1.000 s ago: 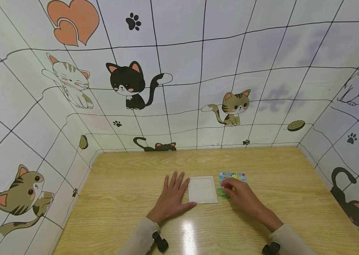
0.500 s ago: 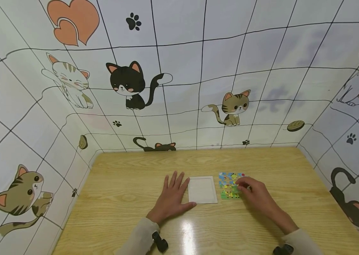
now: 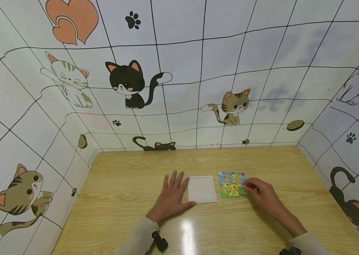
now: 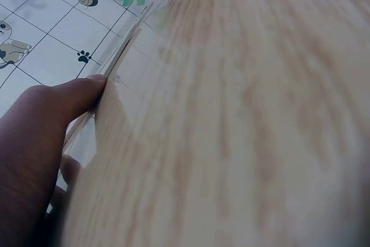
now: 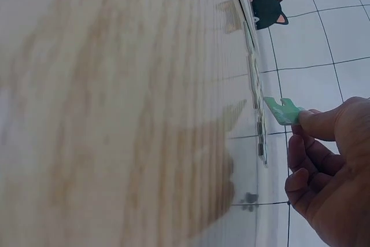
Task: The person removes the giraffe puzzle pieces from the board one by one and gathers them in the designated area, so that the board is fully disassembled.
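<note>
In the head view a white square puzzle frame (image 3: 203, 189) lies on the table. My left hand (image 3: 170, 200) rests beside its left side with fingers spread; the thumb touches the frame's edge, as the left wrist view also shows. To the right of the frame lies a colourful jigsaw picture (image 3: 230, 185) in blue, yellow and green, made of several pieces. At its right edge my right hand (image 3: 265, 196) pinches a green jigsaw piece (image 5: 283, 112) between thumb and fingers. In the right wrist view the piece is held just above the table, its notched side toward the puzzle.
The wooden table (image 3: 128, 177) reflects light near its front. White walls (image 3: 179, 88) with black grid lines and printed cats stand behind it and at both sides. A black wrist camera (image 3: 159, 241) is strapped to the left sleeve.
My right hand has moved right, from over the jigsaw picture to its right edge, uncovering the picture. The left hand and the white frame have stayed in place.
</note>
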Demonstrator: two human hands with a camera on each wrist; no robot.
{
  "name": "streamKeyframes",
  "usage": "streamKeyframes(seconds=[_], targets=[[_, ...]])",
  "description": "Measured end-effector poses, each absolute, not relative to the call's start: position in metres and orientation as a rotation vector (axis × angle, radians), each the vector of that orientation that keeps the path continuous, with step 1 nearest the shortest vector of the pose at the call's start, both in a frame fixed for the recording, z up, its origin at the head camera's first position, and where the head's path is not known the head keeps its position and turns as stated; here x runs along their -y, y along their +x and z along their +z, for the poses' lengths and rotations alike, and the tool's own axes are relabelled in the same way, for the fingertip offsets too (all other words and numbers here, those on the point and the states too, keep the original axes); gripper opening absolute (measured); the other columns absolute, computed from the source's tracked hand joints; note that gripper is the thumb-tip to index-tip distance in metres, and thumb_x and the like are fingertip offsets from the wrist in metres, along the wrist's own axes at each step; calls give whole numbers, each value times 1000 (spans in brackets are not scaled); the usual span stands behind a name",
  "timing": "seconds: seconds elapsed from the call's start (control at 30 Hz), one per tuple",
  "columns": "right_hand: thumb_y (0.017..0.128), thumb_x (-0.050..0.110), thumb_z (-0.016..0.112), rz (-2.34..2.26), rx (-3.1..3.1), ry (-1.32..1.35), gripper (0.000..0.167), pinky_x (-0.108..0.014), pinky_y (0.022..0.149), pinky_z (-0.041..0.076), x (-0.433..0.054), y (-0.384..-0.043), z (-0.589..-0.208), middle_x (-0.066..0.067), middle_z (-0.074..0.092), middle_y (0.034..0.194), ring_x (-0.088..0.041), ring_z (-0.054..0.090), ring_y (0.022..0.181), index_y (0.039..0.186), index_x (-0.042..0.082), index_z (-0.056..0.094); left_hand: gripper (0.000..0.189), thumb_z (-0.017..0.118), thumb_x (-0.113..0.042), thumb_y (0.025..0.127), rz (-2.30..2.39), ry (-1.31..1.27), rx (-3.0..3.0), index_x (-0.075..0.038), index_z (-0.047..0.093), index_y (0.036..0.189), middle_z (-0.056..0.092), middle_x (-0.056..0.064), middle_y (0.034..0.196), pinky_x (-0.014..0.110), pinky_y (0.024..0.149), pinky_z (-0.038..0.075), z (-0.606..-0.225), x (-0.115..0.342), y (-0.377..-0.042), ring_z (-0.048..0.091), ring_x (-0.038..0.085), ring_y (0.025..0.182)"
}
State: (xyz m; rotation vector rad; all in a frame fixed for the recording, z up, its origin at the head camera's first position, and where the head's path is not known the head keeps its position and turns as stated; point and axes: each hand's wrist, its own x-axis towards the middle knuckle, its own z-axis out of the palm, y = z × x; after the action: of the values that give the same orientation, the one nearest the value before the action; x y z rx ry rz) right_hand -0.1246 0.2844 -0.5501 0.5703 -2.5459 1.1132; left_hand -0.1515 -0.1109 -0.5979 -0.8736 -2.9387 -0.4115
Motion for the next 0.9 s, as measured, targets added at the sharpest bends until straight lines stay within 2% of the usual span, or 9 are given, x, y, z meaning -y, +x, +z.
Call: streamKeyframes(seconds=[0.33,0.63,0.9], targets=[[94,-10,79,1073,2589,549,21,-24,63,49,-293,-122,-553,0,76,96,-1,62,83,109,5,77,103,42,-86,101,-380,-869,2972,-19,28,177,13,13,185,66,133,0,-603,109,-154,1,38,171],[97,-6,80,1074,2669,535,15,-25,68,56,-299,-122,-561,-6,76,97,0,64,86,109,3,77,103,41,-87,101,-409,-891,2930,-17,31,176,16,15,184,69,132,4,-605,110,-155,5,40,171],[99,-3,78,1038,2746,521,14,-28,74,60,-300,-124,-561,-3,77,102,-4,68,91,110,5,78,103,44,-86,100,-402,-876,2920,-15,33,175,18,16,183,69,132,5,-603,112,-152,8,42,170]])
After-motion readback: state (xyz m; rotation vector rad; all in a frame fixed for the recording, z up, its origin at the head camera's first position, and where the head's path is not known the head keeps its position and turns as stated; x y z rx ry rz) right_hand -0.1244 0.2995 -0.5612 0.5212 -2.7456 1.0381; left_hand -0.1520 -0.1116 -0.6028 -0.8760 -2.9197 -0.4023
